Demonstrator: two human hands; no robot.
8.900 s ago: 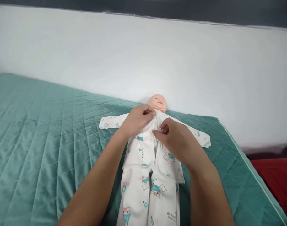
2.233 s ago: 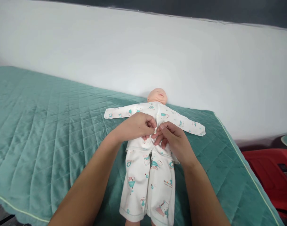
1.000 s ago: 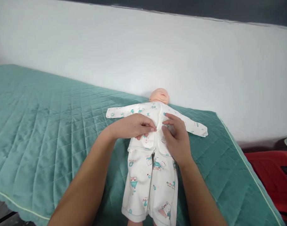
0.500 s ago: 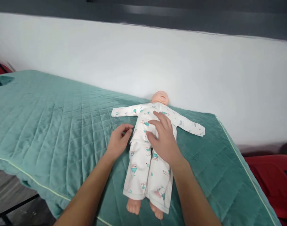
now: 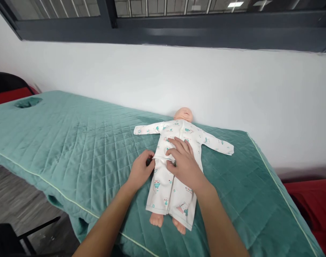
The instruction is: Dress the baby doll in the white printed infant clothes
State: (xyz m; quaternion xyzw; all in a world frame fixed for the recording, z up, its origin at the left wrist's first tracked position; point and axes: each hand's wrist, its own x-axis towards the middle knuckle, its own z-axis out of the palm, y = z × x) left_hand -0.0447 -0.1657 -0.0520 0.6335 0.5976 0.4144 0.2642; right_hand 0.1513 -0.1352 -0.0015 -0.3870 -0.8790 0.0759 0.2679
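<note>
A baby doll [image 5: 183, 114] lies on its back, dressed in a white printed long-sleeved top [image 5: 165, 137] and matching trousers [image 5: 159, 192]. Its sleeves stretch out to both sides, and bare feet [image 5: 156, 219] show below the trouser legs. At the waist, on the left side, the fingertips of my left hand [image 5: 141, 169] are pinched at the top's lower hem. My right hand [image 5: 186, 166] rests on the belly part of the top, fingers apart and slightly bent, hiding some of the waist.
The doll lies on a padded bed with a green quilted cover [image 5: 98, 142], which has a hole [image 5: 28, 102] at its far left. Behind it rises a white wall [image 5: 112, 75] under a dark window frame [image 5: 179, 34]. Red seats [image 5: 312, 200] stand at right and far left.
My left hand has come in to the top's hem and pinched it. My right hand has lowered onto the belly. The camera view has tilted up, showing more of the window.
</note>
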